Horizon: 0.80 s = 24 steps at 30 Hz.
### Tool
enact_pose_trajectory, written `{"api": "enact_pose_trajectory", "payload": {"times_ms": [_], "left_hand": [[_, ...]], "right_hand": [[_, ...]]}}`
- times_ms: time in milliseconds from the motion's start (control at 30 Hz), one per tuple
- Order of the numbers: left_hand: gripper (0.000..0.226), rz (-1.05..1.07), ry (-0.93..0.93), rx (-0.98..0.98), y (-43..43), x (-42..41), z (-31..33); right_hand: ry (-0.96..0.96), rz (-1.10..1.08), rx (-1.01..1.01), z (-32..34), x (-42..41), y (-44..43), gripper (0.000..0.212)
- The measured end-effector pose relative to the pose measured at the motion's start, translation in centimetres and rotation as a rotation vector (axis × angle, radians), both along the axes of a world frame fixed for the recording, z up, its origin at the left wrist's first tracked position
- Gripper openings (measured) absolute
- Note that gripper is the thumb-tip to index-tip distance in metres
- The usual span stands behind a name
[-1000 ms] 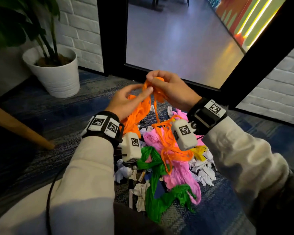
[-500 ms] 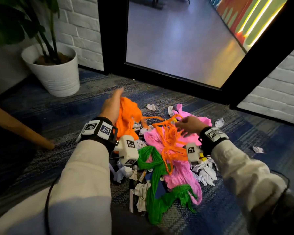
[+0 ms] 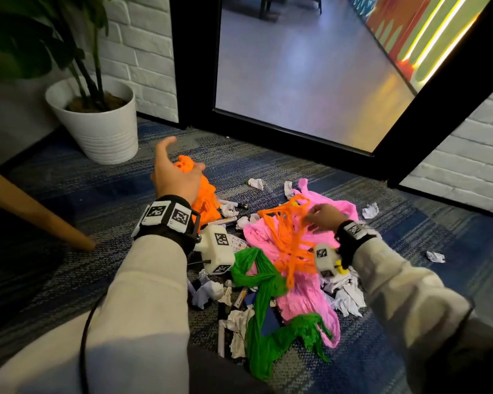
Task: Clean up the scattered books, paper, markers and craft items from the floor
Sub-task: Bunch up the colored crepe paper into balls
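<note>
A heap of craft litter lies on the blue carpet. My left hand [image 3: 174, 177] grips a bunch of orange crepe paper [image 3: 205, 194], held above the floor at the heap's left side. My right hand [image 3: 320, 218] pinches tangled orange crepe strips [image 3: 285, 237] that lie over a pink crepe sheet [image 3: 302, 297]. Green crepe paper [image 3: 264, 308] trails toward me. Markers [image 3: 225, 221] and crumpled white paper balls [image 3: 346, 297] sit among the crepe. A dark blue flat piece [image 3: 269, 322] shows under the green paper.
A white plant pot [image 3: 97, 129] stands at the back left by the brick wall. A wooden furniture leg [image 3: 37, 216] slants down at the left. A black door frame [image 3: 296, 135] borders the carpet behind the heap. Stray paper balls [image 3: 435, 256] lie to the right.
Both hands held the orange paper up together a second ago. My right hand has dropped to the orange strips on the heap, and my left has moved left with the orange bunch.
</note>
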State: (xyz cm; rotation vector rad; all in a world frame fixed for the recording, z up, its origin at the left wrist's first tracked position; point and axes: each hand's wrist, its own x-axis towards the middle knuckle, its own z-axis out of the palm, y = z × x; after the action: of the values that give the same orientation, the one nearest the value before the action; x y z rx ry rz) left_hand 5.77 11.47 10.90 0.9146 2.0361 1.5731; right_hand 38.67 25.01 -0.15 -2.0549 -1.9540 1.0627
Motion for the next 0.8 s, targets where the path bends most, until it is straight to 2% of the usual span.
{"api": "enact_pose_trajectory", "payload": {"times_ms": [33,100,200,267,333,367,400,433,500,567,600,633,667,733,800], "left_hand": [[0.051,0.004,0.012,0.004,0.0,0.0,0.1],[0.039,0.014,0.040,-0.006,0.3,-0.2,-0.2],[0.022,0.009,0.023,-0.072,0.7,0.0,-0.6],[0.018,0.011,0.001,-0.093,0.7,0.1,-0.8],[0.015,0.021,-0.006,-0.099,0.7,0.0,-0.8],[0.013,0.026,-0.009,-0.095,0.7,-0.2,-0.8],[0.012,0.033,-0.014,-0.088,0.6,-0.3,-0.7],[0.011,0.043,-0.027,-0.082,0.5,-0.4,-0.6],[0.012,0.052,-0.064,-0.057,0.3,-0.5,-0.2],[0.013,0.042,-0.084,-0.010,0.1,-0.4,0.3],[0.013,0.015,-0.087,0.019,0.0,-0.2,0.7],[0.013,-0.029,-0.085,0.055,-0.1,-0.1,1.0],[0.015,-0.094,-0.092,0.092,-0.2,0.1,1.4],[0.024,-0.281,-0.131,0.142,-0.5,0.8,2.2],[0.039,-0.454,-0.117,0.129,-0.4,1.5,2.7]], "right_hand": [[0.016,0.002,0.075,1.8,0.4,1.0,0.022],[0.117,0.028,0.236,7.0,0.7,2.5,0.020],[0.615,-0.010,0.423,17.3,-0.2,3.3,0.009],[0.952,0.001,0.511,24.0,-0.9,2.8,0.011],[1.179,0.000,0.468,29.0,-1.6,1.2,0.015],[1.207,-0.004,0.425,30.3,-2.1,0.5,0.018],[1.153,-0.002,0.404,31.0,-2.7,0.0,0.019],[0.990,-0.003,0.421,30.8,-3.1,0.1,0.018],[0.463,0.110,0.440,28.8,-3.9,0.3,0.014],[-0.109,0.323,0.297,25.8,-4.3,0.2,0.021],[-0.279,0.426,0.202,24.4,-4.6,-0.1,0.028],[-0.341,0.530,0.130,23.1,-4.9,-0.4,0.029],[-0.306,0.622,0.083,22.1,-5.4,-0.9,0.024],[-0.142,0.739,0.027,20.7,-6.8,-2.1,0.008],[-0.003,0.790,-0.003,20.6,-8.3,-3.4,0.013]]}}
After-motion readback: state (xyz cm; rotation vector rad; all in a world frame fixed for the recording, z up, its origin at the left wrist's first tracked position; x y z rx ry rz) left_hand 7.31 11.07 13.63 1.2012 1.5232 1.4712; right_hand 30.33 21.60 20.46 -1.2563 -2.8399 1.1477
